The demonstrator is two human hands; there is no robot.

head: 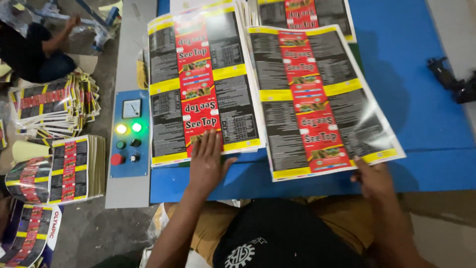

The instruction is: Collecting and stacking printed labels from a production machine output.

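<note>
- Left hand [207,161]: spread flat, palm down, pressing the near edge of the left stack [203,84] of printed sheets on the blue counter [421,109].
- Right hand [373,179]: fingers closed on the near right corner of the top sheet [317,99]; that sheet lies skewed, its corner overhanging the counter edge.
- Progress, as a judgement: one stack sits squared; the skewed sheet is not yet aligned with any stack. A further stack [297,12] lies beyond.
- Surroundings: a control panel [130,134] with two lit lamps, a dial and knobs sits just left of the counter.
- More piles [54,106] lie on the floor, where another person [34,52] sits.
- A black tool [453,82] rests at the counter's right, well apart from the sheets.
</note>
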